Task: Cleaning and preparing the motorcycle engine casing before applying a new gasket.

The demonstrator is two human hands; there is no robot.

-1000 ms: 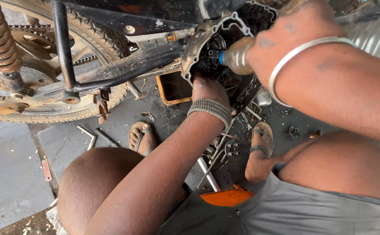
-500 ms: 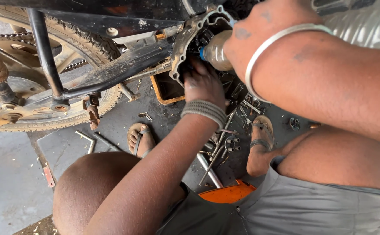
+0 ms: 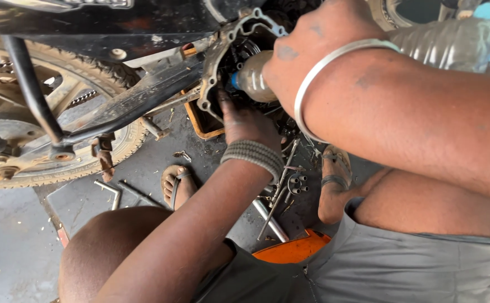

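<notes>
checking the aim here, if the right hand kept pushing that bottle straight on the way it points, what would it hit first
Most likely the open engine case: the right hand aims the plastic bottle at its opening, blue cap first. Left hand sits just below that line. Depth inside is unclear.

Clear ribbed plastic bottle [image 3: 256, 78] (greasy) against dull cast-metal engine casing [image 3: 214, 67].

Blue-capped clear bottle [image 3: 253, 78], orange tray [image 3: 203, 126]

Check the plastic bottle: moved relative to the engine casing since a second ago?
No. The plastic bottle in the right hand keeps its neck inside the open engine casing; only the camera shifted.
</notes>
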